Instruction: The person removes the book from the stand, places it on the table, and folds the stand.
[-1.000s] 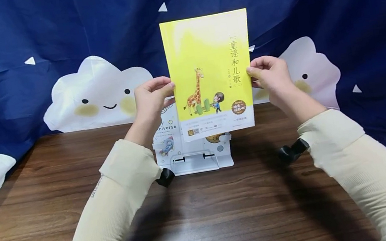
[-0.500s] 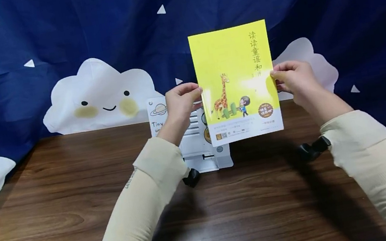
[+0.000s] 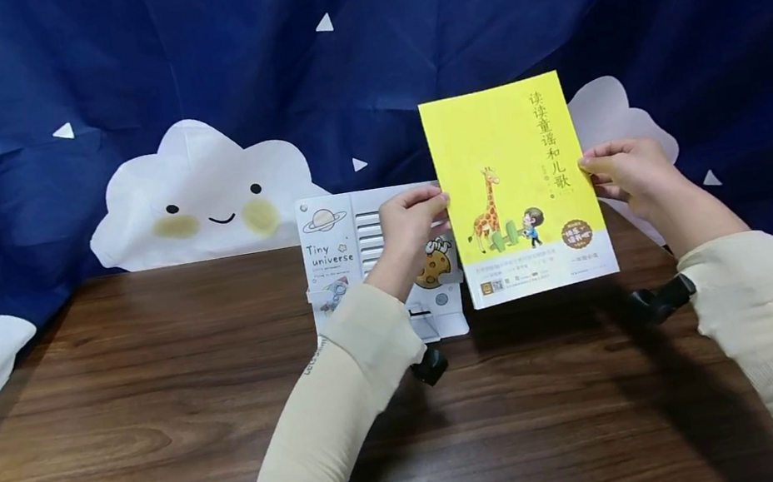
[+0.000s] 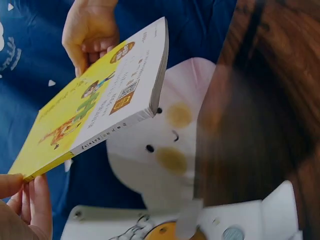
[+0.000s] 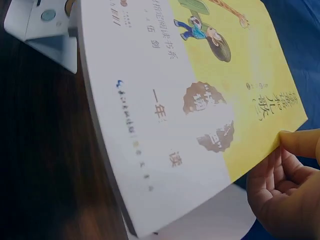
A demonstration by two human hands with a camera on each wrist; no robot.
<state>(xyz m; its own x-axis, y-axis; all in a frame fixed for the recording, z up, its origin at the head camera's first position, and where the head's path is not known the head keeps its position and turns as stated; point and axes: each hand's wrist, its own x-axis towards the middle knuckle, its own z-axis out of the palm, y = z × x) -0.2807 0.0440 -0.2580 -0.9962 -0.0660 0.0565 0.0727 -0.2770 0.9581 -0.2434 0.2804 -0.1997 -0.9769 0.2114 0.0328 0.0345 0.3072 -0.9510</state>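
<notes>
Yellow book (image 3: pixel 518 190) hangs above wooden table (image 3: pixel 161 445), lower edge free, near white stand (image 3: pixel 329 237). Left hand (image 3: pixel 408 225) and right hand (image 3: pixel 634 175) pinch opposite side edges, thumbs frontmost.

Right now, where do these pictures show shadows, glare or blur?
Head view: dark shadows and a pale sheen on the wood-grain tabletop; left wrist view: tabletop blurred; right wrist view: glare across the brown badge on the yellow book.
</notes>
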